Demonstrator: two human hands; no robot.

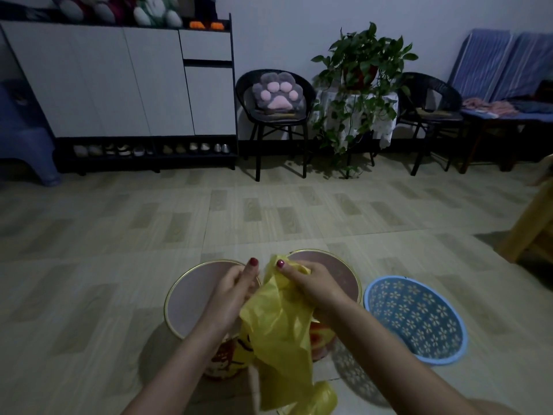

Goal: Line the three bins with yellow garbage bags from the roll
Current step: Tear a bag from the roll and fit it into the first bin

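Yellow garbage bag [278, 322] hangs between both hands above two round bins – left hand [236, 286] and right hand [311, 283], fingers pinching its top edge; blue basket bin [416, 319] stands right, on the floor.

Three bins stand in a row on the floor [269, 211] low in the frame: the left bin [191, 301], the middle bin [341, 271] just beside it, and the right bin [416, 319] at lower right. The left hand [236, 286] and right hand [308, 280] meet above the first two, with the bag [278, 324] hanging between them. A cabinet [119, 82] fills the upper left, a chair [275, 109] and plant [362, 79] upper centre.
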